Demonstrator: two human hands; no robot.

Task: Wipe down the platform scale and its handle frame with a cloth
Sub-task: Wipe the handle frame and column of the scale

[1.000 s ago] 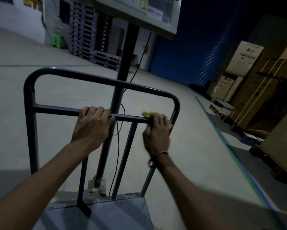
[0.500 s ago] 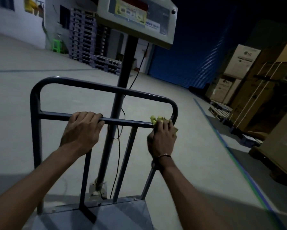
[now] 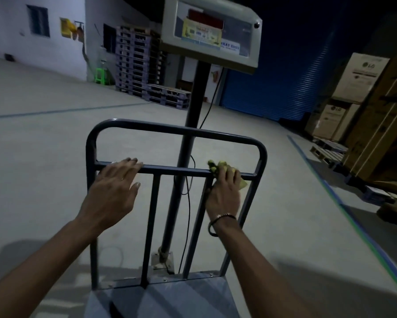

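The platform scale (image 3: pixel 160 299) stands on the warehouse floor, its deck at the person's feet. Its handle frame (image 3: pixel 177 130) rises ahead, with the display head (image 3: pixel 210 33) on a pole behind. I'd judge the wiping only partway: the cloth is on the middle crossbar, deck and top rail seemingly to come. Stacked pallets (image 3: pixel 133 60) and cartons (image 3: pixel 362 74) stand well apart. The pole and cable crowd the bars. Left hand (image 3: pixel 112 193) rests loose-fingered on the bar; right hand (image 3: pixel 224 191) clutches the yellow cloth (image 3: pixel 220 166) against it

Handle frame (image 3: pixel 177 131) rises from the platform's (image 3: pixel 160 299) far edge; display column (image 3: pixel 188 143) behind it. Left hand (image 3: pixel 111 191) and right hand (image 3: pixel 224 191) with cloth (image 3: pixel 222 166) on the crossbar (image 3: pixel 174 169).
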